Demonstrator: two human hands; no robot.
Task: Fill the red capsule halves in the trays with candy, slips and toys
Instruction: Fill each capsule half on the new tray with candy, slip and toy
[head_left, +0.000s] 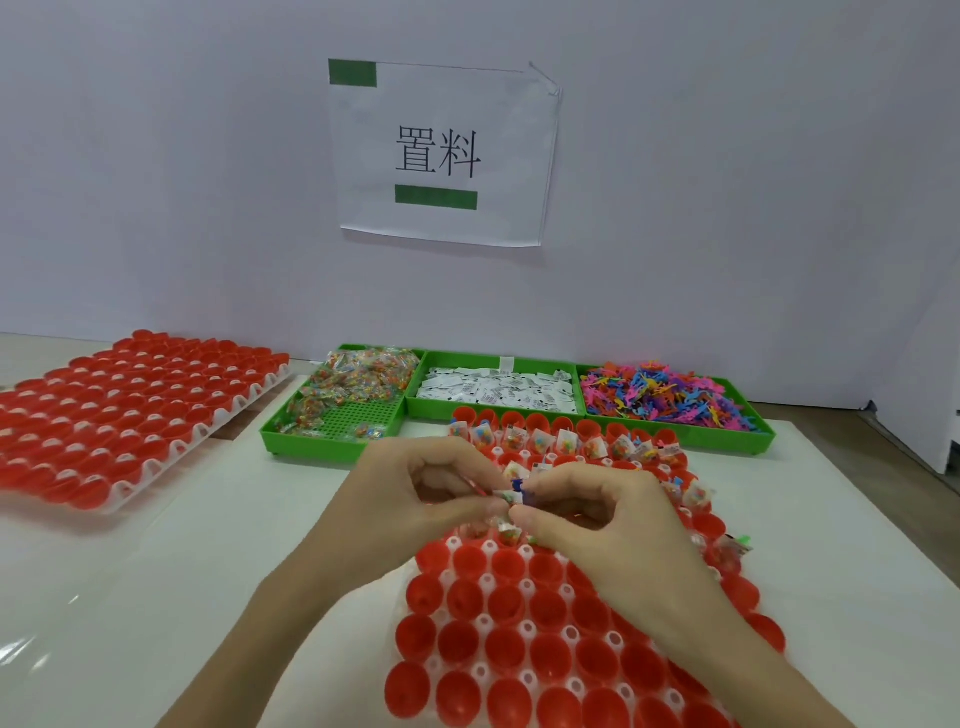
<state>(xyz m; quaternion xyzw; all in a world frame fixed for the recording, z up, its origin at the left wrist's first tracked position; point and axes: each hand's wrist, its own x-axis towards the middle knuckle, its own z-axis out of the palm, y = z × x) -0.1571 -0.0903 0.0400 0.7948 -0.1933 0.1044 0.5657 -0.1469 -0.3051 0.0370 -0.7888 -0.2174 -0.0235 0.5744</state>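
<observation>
Hands are seen from the head view over the near tray (470, 564) of red capsule halves, which lies on the white table (156, 571) and runs from about 6 o'clock up toward 12 o'clock. The left hand (415, 499) and the right hand (587, 514) are brought together above the tray's middle rows, fingertips almost touching. Both sets of fingers are curled inward, and a small bundle (511, 493) is pinched between them: a clear candy packet, a white slip and a blue toy piece can be made out, though which hand carries which item cannot be told. The nearest unfilled halves (506, 564) lie directly below the bundle, toward 6 o'clock of the fingertips, cups facing upward; a short drop is judged to be all that the placing needs, with both hands about equally near. Filled halves (566, 441) are seen in the rows at 12 o'clock and along the tray's side at 3 o'clock. Behind the tray, three green bins hold candy packets (358, 379), slips (498, 389) and coloured toys (665, 395). A second tray (124, 405) of red halves is set at 10 o'clock, and a paper sign (441, 156) is taped to the wall.
</observation>
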